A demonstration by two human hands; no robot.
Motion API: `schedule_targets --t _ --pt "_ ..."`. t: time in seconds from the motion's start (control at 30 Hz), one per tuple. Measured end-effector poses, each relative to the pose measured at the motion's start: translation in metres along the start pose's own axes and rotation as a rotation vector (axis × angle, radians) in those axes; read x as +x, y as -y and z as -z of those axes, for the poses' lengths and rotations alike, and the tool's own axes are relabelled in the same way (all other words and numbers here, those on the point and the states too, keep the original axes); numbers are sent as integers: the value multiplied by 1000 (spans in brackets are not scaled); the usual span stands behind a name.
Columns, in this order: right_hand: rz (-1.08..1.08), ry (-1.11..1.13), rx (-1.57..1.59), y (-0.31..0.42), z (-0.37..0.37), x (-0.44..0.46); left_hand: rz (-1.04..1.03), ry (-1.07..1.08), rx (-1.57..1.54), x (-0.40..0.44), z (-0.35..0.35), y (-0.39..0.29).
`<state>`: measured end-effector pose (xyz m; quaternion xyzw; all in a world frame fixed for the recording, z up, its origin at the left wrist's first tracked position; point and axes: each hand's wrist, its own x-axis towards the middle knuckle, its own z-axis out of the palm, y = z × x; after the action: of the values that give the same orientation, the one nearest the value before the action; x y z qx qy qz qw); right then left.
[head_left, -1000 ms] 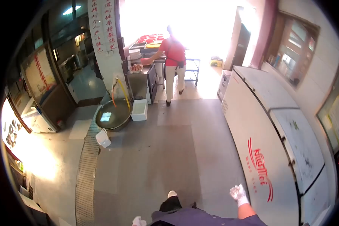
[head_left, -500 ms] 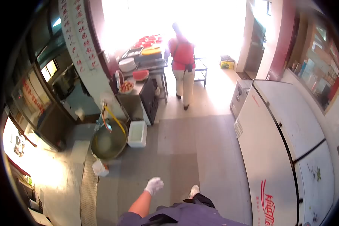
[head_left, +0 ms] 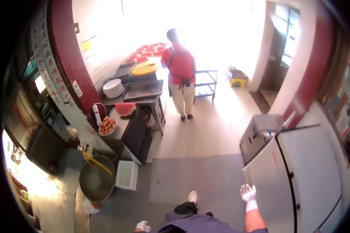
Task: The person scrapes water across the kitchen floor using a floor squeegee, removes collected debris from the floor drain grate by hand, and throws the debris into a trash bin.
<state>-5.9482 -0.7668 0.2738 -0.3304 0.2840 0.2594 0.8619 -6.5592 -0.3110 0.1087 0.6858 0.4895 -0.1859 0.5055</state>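
My right hand [head_left: 248, 193], in a white glove, is held out beside the white cabinet [head_left: 265, 180] on the right. Its fingers are spread and nothing is in it. Low at the bottom edge is my left hand [head_left: 143, 226], also gloved in white, with its fingers curled in and no object visible in it. Grey floor lies beneath both hands, and my white shoe [head_left: 193, 197] shows between them.
A person in a red top [head_left: 181, 64] stands ahead by a counter with red plates [head_left: 142, 59]. At left are a round basin [head_left: 88, 190], a white box [head_left: 132, 182], a bowl of fruit [head_left: 107, 126] and cut watermelon [head_left: 125, 108]. A black cart [head_left: 207, 93] stands farther on.
I have moved forward; the counter, basin and person appear nearer. My right hand has come into view at the right, and my left hand has dropped to the bottom edge.
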Motion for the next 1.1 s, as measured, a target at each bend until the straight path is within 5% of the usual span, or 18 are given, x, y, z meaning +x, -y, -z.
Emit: schedule_targets --t 0.07,0.13,0.2,0.27,0.33,0.47,0.57,0.77,0.97,1.0,1.07,1.1 --pt "-10 -74 139 30 -42 48 147 -66 -888 40 -6 -154" --pt "12 -99 243 59 -78 79 171 311 -1209 157 -9 -242" --pt "55 -101 315 86 -113 116 167 88 -913 177 8 -438" --pt "94 -106 375 112 -147 157 -37 225 -797 225 17 -590" --pt "108 -82 398 133 -173 208 -195 415 -812 301 13 -706" --pt "70 70 462 174 -223 332 -333 425 -783 364 12 -904" --pt "-7 -22 469 220 -293 420 -222 347 -853 425 3 -957" --pt "-11 10 404 343 -452 601 238 70 -848 511 23 -954" --pt "133 28 318 475 -526 787 553 -206 -865 612 23 -960" --pt "141 66 346 496 -525 812 197 464 -1169 641 37 -971" --pt "189 -107 395 529 -544 827 -424 167 17 707 60 -1032" --pt "185 -169 450 548 -542 842 -171 175 -292 748 56 -1081"
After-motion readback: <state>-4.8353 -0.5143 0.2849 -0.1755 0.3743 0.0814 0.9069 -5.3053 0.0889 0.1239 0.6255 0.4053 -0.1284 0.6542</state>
